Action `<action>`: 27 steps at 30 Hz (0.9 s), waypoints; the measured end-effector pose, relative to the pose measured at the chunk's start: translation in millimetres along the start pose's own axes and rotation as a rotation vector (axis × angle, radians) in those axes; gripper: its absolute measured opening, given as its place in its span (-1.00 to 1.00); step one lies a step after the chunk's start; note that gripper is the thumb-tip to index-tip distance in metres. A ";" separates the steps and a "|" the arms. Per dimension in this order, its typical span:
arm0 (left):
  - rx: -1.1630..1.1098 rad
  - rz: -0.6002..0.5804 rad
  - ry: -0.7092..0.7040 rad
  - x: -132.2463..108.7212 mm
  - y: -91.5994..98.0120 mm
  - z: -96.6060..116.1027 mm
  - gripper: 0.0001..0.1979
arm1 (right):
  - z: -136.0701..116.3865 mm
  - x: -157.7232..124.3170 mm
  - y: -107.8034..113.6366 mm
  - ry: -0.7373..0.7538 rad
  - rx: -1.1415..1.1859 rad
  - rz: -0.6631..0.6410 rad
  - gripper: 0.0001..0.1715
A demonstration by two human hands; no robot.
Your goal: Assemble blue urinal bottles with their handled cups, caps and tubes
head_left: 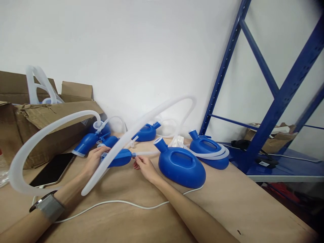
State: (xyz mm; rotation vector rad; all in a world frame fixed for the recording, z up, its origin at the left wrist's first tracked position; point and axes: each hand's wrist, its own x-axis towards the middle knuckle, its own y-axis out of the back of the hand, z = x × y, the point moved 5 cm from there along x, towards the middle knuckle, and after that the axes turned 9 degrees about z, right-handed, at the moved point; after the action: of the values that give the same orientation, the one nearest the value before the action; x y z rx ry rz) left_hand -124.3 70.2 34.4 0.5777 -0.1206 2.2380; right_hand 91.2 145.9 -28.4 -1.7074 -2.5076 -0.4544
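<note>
My left hand (95, 158) is wrapped round the wide end of a blue plastic urinal funnel (119, 158), held just over the table. At its narrow end, the fingers of my right hand (145, 167) pinch the translucent hose (148, 153) beside the connector. A long ribbed hose (141, 123) arches up in front of the funnel and partly hides it and my left fingers. Just right of my right hand stands a blue urinal bottle (182, 168) with a handle and an uncapped neck. Another blue funnel (87, 143) lies left of my left hand, its hose attached.
More blue bottles stand behind, one at the back (145, 133) and one at right (209, 153) with coiled hose. An opened cardboard box (50, 125) holds hoses at left, beside a phone (54, 170). A white cable (118, 201) crosses the table (126, 222). Blue shelving (286, 91) rises at right.
</note>
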 end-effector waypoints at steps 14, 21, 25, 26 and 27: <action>0.287 -0.400 -0.671 -56.4 -50.6 28.8 -0.73 | -120.5 -77.3 159.5 0.501 -1.055 0.148 -0.67; 0.530 -0.642 -0.238 13.3 -71.4 18.2 -0.50 | -74.3 -61.2 206.2 0.249 -0.935 0.300 -0.27; 0.765 -0.608 -0.096 46.0 -92.3 4.3 -0.45 | -73.2 -61.1 204.1 0.242 -0.797 0.267 -0.39; 0.785 -0.616 -0.082 46.0 -98.6 -0.8 -0.46 | -73.9 -61.2 203.9 0.247 -0.767 0.254 -0.42; 0.793 -0.622 -0.082 43.6 -104.5 -5.9 -0.49 | -74.2 -61.2 203.8 0.252 -0.738 0.232 -0.44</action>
State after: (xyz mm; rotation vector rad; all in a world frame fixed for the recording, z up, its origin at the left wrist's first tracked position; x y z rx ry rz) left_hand -74.8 172.1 38.1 0.9602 0.8291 1.5876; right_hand 294.0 138.7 69.5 -1.9399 -2.0421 -1.5988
